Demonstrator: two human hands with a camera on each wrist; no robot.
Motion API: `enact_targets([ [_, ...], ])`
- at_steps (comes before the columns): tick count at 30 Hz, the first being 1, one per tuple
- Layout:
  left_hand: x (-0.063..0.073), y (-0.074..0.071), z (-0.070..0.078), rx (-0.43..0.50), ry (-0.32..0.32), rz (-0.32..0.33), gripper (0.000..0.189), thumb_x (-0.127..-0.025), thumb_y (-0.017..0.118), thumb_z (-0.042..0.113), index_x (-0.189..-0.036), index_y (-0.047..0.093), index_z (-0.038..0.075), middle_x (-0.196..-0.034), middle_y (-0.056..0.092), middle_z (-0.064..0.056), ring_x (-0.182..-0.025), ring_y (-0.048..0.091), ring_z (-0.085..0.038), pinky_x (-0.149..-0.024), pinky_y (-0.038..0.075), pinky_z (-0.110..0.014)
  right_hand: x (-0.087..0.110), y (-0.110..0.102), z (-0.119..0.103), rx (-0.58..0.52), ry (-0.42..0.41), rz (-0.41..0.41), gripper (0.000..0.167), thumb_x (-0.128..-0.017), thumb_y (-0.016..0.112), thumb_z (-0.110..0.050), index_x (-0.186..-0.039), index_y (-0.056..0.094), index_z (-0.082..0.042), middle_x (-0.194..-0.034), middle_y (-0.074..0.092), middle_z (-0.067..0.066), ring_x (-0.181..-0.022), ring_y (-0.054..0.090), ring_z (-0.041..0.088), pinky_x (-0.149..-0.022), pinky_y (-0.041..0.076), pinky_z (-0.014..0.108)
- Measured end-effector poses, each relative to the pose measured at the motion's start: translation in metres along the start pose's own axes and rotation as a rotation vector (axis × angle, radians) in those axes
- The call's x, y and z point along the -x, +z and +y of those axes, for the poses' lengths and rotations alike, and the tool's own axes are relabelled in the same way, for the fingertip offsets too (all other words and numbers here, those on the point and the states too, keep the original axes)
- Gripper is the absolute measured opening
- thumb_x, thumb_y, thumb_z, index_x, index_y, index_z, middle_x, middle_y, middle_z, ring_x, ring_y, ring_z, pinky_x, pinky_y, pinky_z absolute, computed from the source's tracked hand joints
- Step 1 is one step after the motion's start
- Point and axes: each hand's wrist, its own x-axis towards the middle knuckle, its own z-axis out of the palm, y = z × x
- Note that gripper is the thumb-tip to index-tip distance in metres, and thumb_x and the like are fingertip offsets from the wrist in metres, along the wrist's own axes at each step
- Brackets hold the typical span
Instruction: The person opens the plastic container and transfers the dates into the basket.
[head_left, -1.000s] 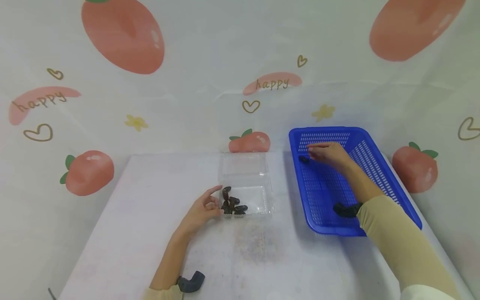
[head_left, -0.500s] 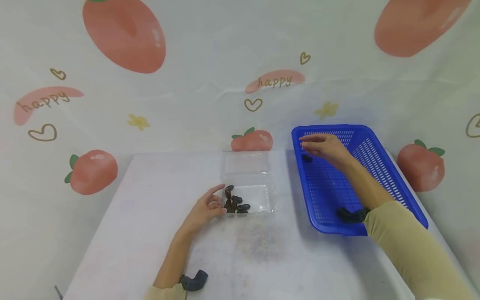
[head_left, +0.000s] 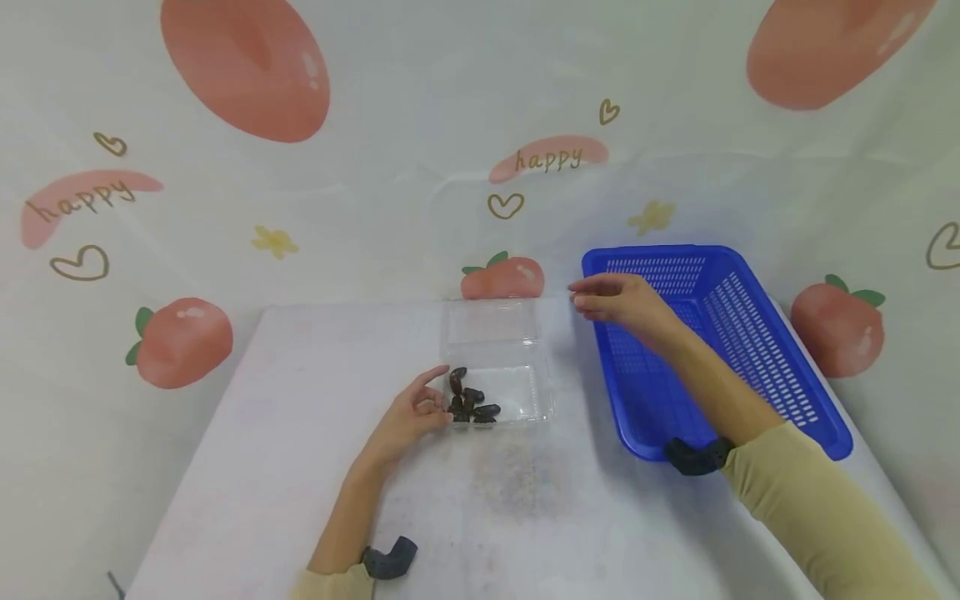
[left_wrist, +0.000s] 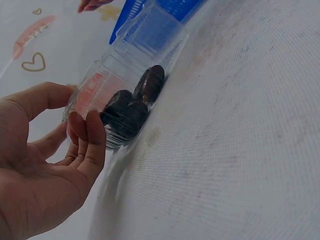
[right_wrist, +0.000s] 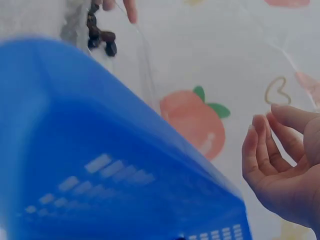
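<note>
Head view: clear box, dark pieces inside, best steadied by left hand gripping its side; right hand, loosely curled, seemingly bare, near blue basket

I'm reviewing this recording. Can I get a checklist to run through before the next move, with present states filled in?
1. Left hand steadying the clear plastic box: ok, fingers hold its left edge.
2. Lid open: ok, folded back away from the person.
3. Dark date-like fruits inside the box: ok, clustered toward its left side.
4. Right hand free: ok, no item shows in its fingers.
5. Right hand clear of the blue basket: not ok, it is over the left rim.
6. Basket empty: cannot tell, the right hand hides part.
</note>
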Motion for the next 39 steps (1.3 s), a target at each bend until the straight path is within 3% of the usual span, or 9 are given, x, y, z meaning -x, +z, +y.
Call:
enact_targets([
  [7, -0.001, 0.001, 0.000, 0.000, -0.007, 0.012, 0.080, -0.082, 0.068, -0.006, -0.152, 0.038, 0.018, -0.103, 0.048, -0.011, -0.082, 0.055, -0.016, -0.078, 0.051, -0.030, 0.009, 0.022, 0.002, 0.018, -0.019, -0.066, 0.037, -0.095, 0.069, -0.023, -0.127, 0.064, -0.006, -0.127, 0.064, 0.011, -0.110, 0.064, 0.024, -0.099, 0.051, 0.040],
  [14, -0.004, 0.002, 0.001, -0.004, 0.000, 0.004, 0.079, -0.083, 0.069, -0.004, -0.152, 0.039, 0.019, -0.104, 0.048, -0.012, -0.083, 0.057, -0.017, -0.079, 0.050, -0.030, 0.012, 0.041, -0.003, 0.028, -0.027, -0.089, 0.043, -0.093, 0.071, -0.025, -0.129, 0.063, -0.004, -0.124, 0.066, 0.011, -0.107, 0.067, 0.025, -0.100, 0.049, 0.046],
  [23, -0.001, 0.002, 0.002, -0.006, -0.027, 0.018, 0.078, -0.083, 0.069, -0.004, -0.151, 0.039, 0.018, -0.104, 0.049, -0.011, -0.084, 0.056, -0.017, -0.079, 0.050, -0.030, 0.013, 0.069, 0.003, 0.006, 0.030, -0.106, 0.036, -0.093, 0.071, -0.025, -0.124, 0.066, -0.011, -0.121, 0.067, 0.007, -0.111, 0.064, 0.028, -0.099, 0.050, 0.043],
  [30, -0.001, 0.002, 0.003, 0.003, -0.016, 0.024, 0.079, -0.082, 0.069, -0.004, -0.152, 0.039, 0.017, -0.103, 0.049, -0.010, -0.082, 0.055, -0.016, -0.079, 0.050, -0.029, 0.014, 0.092, 0.011, -0.068, 0.024, -0.115, 0.036, -0.094, 0.070, -0.018, -0.126, 0.065, -0.002, -0.117, 0.068, 0.013, -0.106, 0.066, 0.029, -0.093, 0.054, 0.038],
  [34, -0.002, 0.003, 0.001, 0.005, -0.024, 0.031, 0.078, -0.082, 0.069, -0.005, -0.151, 0.040, 0.017, -0.102, 0.049, -0.009, -0.082, 0.055, -0.015, -0.078, 0.050, -0.029, 0.018, 0.103, 0.014, -0.109, 0.049, -0.108, 0.029, -0.096, 0.067, -0.016, -0.122, 0.067, -0.002, -0.116, 0.069, 0.014, -0.106, 0.067, 0.028, -0.091, 0.055, 0.035],
  [39, -0.002, 0.005, 0.001, 0.024, -0.017, 0.035, 0.078, -0.082, 0.067, -0.007, -0.151, 0.040, 0.015, -0.101, 0.049, -0.010, -0.081, 0.054, -0.014, -0.076, 0.050, -0.029, 0.023, 0.114, 0.020, -0.078, 0.054, -0.076, 0.027, -0.094, 0.068, -0.017, -0.119, 0.070, -0.006, -0.113, 0.069, 0.010, -0.105, 0.067, 0.029, -0.090, 0.055, 0.036],
])
